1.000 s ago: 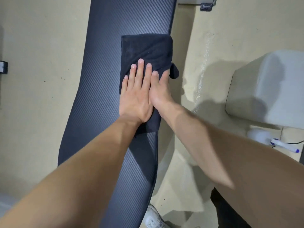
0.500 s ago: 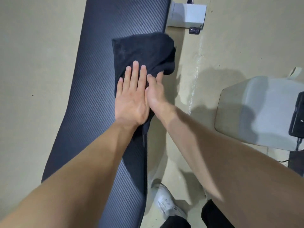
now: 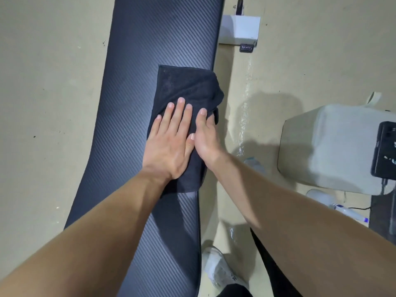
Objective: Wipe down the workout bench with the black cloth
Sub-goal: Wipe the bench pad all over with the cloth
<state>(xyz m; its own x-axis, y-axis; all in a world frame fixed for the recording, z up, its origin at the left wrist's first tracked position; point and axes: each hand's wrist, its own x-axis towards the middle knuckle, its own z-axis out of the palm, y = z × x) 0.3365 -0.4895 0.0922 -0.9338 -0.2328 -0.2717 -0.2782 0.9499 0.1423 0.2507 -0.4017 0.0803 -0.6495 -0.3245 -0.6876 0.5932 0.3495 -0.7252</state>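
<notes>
The workout bench (image 3: 137, 103) is a long dark pad with a ribbed weave, running from the bottom middle to the top of the head view. A folded black cloth (image 3: 186, 86) lies on its right half, bunched at the far right corner and hanging slightly over the edge. My left hand (image 3: 169, 146) presses flat on the cloth's near part, fingers spread and pointing away from me. Beside it, my right hand (image 3: 206, 138) sits at the bench's right edge, curled over the cloth's side.
A white bracket (image 3: 240, 28) with a small black tag sits on the beige floor by the bench's far right. A pale boxy object (image 3: 325, 146) carrying a black device (image 3: 385, 148) stands to the right, a spray bottle (image 3: 334, 204) below it. My white shoe (image 3: 218, 269) stands near the bench.
The cloth's far right corner has bunched up. Both hands and the cloth have slid a little back toward me along the bench, and the view has tipped forward.
</notes>
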